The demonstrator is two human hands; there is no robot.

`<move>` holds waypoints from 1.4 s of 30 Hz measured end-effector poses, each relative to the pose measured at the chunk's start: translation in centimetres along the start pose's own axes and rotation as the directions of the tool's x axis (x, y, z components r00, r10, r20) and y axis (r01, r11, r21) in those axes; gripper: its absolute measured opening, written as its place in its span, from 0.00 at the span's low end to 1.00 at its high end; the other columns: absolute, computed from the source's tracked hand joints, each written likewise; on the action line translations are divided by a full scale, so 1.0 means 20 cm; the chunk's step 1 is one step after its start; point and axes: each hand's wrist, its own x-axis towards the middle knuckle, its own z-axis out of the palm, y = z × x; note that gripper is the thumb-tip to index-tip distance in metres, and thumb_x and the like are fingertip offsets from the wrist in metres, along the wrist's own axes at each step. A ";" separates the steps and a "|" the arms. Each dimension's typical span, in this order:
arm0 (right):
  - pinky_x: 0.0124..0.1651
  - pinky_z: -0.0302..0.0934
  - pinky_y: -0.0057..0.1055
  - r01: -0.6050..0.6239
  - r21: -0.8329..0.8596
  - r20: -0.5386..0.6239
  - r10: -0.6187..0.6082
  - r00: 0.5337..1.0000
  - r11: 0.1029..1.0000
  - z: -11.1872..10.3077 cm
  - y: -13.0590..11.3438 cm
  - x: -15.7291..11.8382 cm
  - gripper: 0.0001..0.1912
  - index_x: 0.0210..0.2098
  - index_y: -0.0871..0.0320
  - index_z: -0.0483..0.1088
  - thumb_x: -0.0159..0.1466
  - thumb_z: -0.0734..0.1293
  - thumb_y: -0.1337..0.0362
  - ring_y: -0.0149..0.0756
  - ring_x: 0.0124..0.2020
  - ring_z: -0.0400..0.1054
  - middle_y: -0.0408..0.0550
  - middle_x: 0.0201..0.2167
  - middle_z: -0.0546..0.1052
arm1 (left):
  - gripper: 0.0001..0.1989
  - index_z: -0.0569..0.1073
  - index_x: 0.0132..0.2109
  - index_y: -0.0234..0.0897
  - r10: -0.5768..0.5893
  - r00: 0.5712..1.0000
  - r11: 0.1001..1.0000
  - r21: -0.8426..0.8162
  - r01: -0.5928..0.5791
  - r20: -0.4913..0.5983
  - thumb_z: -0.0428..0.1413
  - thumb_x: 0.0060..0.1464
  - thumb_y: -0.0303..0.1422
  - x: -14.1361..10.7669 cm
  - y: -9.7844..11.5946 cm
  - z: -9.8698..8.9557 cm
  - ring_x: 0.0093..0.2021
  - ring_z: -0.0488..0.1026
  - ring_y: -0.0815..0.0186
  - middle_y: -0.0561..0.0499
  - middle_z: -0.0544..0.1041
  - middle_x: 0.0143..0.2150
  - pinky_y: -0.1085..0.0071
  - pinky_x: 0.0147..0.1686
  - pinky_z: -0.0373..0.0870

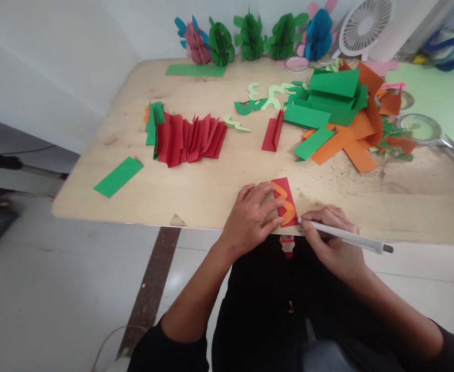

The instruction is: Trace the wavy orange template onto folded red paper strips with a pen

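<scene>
A red paper piece (283,182) lies at the table's front edge, with an orange wavy paper shape (288,212) on top of it. My left hand (252,214) has its fingers spread, pressing on the left side of both papers. My right hand (333,237) is closed around a white pen (345,235), whose tip is at the lower right edge of the orange shape. Behind them stands a folded red paper (273,132). Farther left is a row of folded red papers (192,138).
Green papers (333,85) and orange papers (361,155) are heaped at the right, near tape rolls (421,128). A green strip (119,176) lies at the left. Paper figures (250,37) and a white fan (366,26) stand along the back.
</scene>
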 end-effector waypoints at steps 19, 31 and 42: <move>0.38 0.64 0.35 -0.044 0.005 -0.066 0.044 0.997 0.999 0.02 0.01 0.00 0.03 0.33 0.53 0.69 0.64 0.65 0.66 0.35 0.30 0.72 0.44 0.28 0.78 | 0.11 0.73 0.49 0.40 -0.019 1.000 1.000 -0.017 0.019 0.003 0.54 0.60 0.37 0.01 0.01 -0.01 0.62 0.63 0.56 0.43 0.69 0.58 0.55 0.62 0.56; 0.38 0.63 0.35 -0.023 -0.036 -0.086 0.020 0.996 0.999 0.04 0.01 0.00 0.02 0.35 0.54 0.69 0.64 0.65 0.66 0.35 0.30 0.70 0.44 0.29 0.78 | 0.12 0.73 0.49 0.41 -0.015 1.000 1.000 -0.015 0.015 -0.002 0.54 0.61 0.37 0.01 0.01 -0.01 0.62 0.63 0.56 0.43 0.69 0.57 0.55 0.62 0.56; 0.39 0.64 0.36 -0.055 -0.027 -0.067 0.053 0.996 0.998 0.03 0.01 0.00 0.03 0.37 0.54 0.71 0.66 0.64 0.64 0.37 0.33 0.72 0.46 0.33 0.80 | 0.12 0.74 0.49 0.39 -0.001 1.000 1.000 -0.008 0.001 -0.017 0.54 0.60 0.37 0.00 0.01 -0.01 0.61 0.63 0.55 0.42 0.69 0.57 0.55 0.62 0.56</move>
